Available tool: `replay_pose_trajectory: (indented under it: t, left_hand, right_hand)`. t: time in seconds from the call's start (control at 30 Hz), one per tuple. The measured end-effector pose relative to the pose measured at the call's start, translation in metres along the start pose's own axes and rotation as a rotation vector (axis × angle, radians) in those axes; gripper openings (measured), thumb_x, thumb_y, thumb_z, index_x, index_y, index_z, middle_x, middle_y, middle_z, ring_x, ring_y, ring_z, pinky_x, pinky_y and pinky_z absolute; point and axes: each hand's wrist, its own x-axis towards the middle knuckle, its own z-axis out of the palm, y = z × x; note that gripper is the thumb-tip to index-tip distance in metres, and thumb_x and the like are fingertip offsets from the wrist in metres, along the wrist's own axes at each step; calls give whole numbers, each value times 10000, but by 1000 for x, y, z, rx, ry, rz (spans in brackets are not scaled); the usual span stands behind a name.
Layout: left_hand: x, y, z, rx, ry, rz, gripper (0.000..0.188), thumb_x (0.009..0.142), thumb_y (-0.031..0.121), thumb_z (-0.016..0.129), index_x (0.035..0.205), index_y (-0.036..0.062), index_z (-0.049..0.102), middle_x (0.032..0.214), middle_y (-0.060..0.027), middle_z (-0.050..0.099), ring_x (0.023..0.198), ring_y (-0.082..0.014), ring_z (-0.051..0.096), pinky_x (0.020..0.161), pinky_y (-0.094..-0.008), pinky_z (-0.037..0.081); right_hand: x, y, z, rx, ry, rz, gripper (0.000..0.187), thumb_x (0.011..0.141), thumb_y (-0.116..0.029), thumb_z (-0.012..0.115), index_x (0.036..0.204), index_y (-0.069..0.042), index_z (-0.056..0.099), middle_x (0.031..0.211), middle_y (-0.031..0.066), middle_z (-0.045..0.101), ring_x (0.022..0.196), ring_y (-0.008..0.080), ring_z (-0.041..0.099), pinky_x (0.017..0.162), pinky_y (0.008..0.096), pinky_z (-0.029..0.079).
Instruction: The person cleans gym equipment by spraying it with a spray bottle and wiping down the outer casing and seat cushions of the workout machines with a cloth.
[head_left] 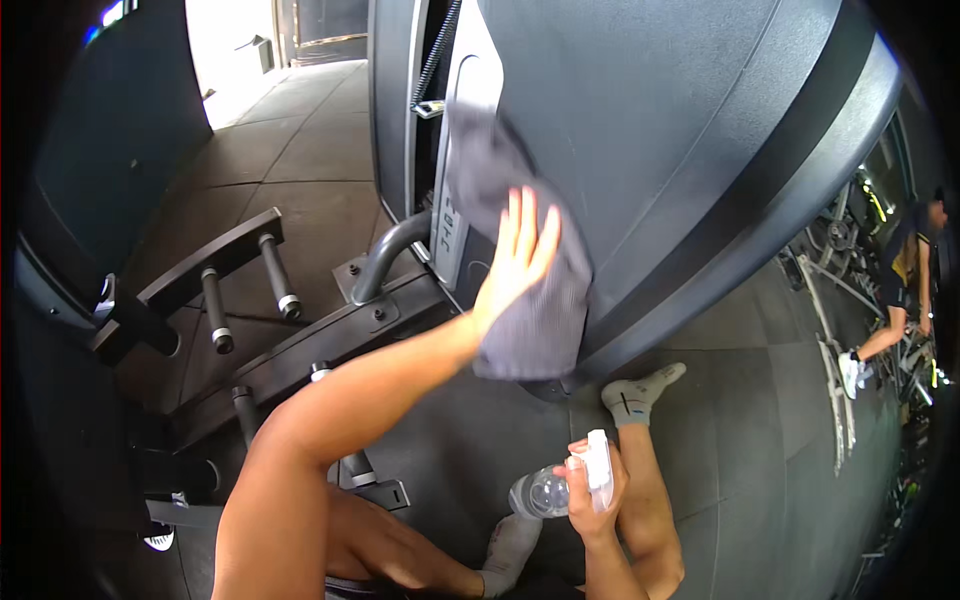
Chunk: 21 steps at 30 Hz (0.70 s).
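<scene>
Gym floor: dark tiles (pixel 740 380) spread beneath everything I can make out, and bright light fills a doorway (pixel 238 50) at the upper left.
Machine: one big dark grey casing (pixel 640 130) takes up the upper middle of my head view; along its left edge I see a pale plate (pixel 480 82) and a coiled spring (pixel 438 55).
Frame: a bent metal tube (pixel 390 250) rises from a dark beam (pixel 410 308), left of the casing, with cylindrical pegs (pixel 215 308) farther left.
Left hand: my left hand (pixel 515 275) reaches up from the lower left, fingers straight and spread, laid flat over the cloth rather than gripping it.
Grey cloth: the cloth (pixel 535 330) lies between that hand and the casing, hanging toward its lower edge; the upper part is blurred, and I cannot tell how firmly it is pressed.
Right hand: my right hand (pixel 597 505) is wrapped round a clear spray bottle (pixel 543 493) with a white head, bottle tilted, base toward the left; I cannot tell whether the trigger is squeezed.
Spacing: I have the two hands well apart, the right one lower.
Feet: light socks (pixel 640 395) show on both, near the bottle.
Background: another person (pixel 910 250) is beside gym equipment (pixel 840 240) at far right.
</scene>
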Motion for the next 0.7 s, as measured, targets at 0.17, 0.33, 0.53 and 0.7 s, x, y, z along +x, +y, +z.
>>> replay_pose_trajectory:
  t: [0.17,0.33,0.53,0.7]
  left_hand:
    - [-29,-25,-77,-784,-454,-124,706,892,274,624,1514,37,386,1583,-287,281,1478,-453,272,1199,-466,283]
    - [24,-94,-162,-468,-842,-6,361,820,172,649,1154,38,630,982,-198,709,965,-409,677,843,-450,533]
    - [79,-120,-232,-828,-1155,53,509,705,139,738,1195,8,685,1124,-171,721,1049,-273,674,965,-388,503]
    - [91,-116,-263,-1215,-1128,-97,650,783,366,839,1245,-50,647,1191,-153,697,1108,-235,627,1025,-369,464]
  right_hand:
    - [-15,14,-14,78,3,67,142,903,-64,633,970,58,606,847,124,639,641,188,694,587,306,543]
    - [-33,15,-16,92,53,102,135,898,-70,646,951,48,606,823,115,643,632,183,690,588,302,540]
    - [-21,-20,-33,215,-229,41,187,852,-88,704,960,61,666,972,173,679,752,189,706,663,299,529]
    - [16,-65,-24,199,-411,-396,248,813,-149,756,975,35,716,1329,273,587,1231,331,617,932,372,500]
